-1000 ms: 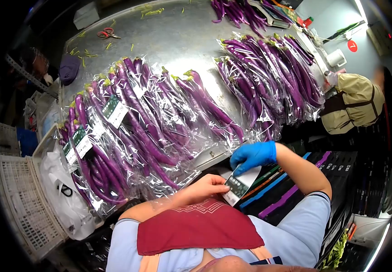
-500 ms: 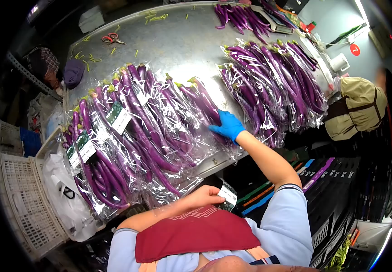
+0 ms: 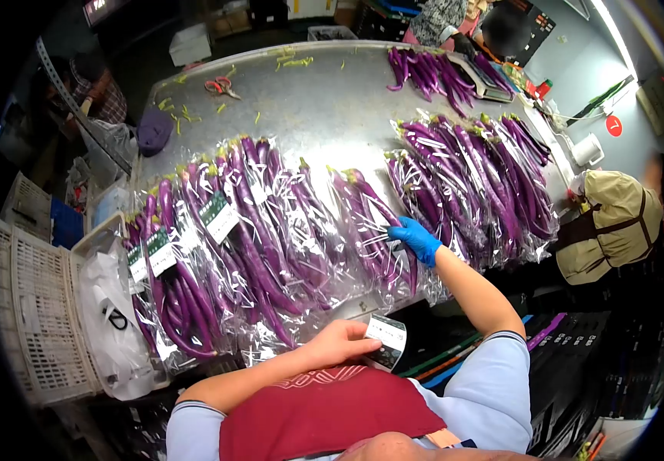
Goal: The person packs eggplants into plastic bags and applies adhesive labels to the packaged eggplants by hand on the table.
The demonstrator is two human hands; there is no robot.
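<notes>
My right hand [image 3: 416, 240], in a blue glove, has its fingers closed on the right side of a clear bag of long purple eggplants [image 3: 370, 223]; part of the grip is hidden. The bag lies flat on the metal table [image 3: 324, 96]. Near the front of my apron, my bare left hand [image 3: 347, 343] pinches a dark green and white label [image 3: 388, 338]. To the left lie several more bagged eggplants [image 3: 247, 223], two of them showing a label [image 3: 220, 219] of the same kind. Another group of bagged eggplants [image 3: 478, 184] lies to the right.
Loose eggplants [image 3: 430, 75] lie at the far right, beside a scale [image 3: 493, 86]. Red-handled scissors [image 3: 222, 87] and green trimmings [image 3: 293, 61] are at the back. A white crate [image 3: 40, 307] stands left; black crates [image 3: 577, 361] stand right. Other people are around the table.
My right hand has gone from lying spread over the bag to closing at its right side. The left hand's label has turned and shows more of its face. The view has shifted.
</notes>
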